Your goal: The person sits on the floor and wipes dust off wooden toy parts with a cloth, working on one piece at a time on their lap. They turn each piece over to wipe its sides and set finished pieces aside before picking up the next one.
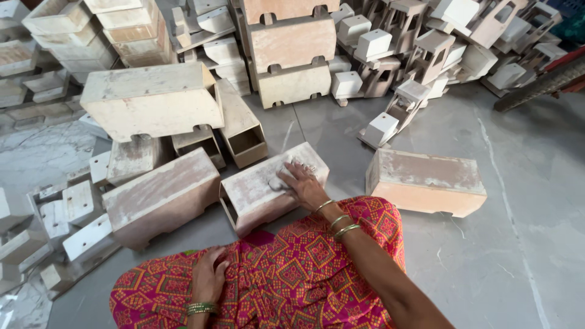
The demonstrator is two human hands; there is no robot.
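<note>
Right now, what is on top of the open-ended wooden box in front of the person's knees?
The right hand lies flat on the wooden box, pressing a small pale pad. Most of the pad is covered by the fingers.
</note>
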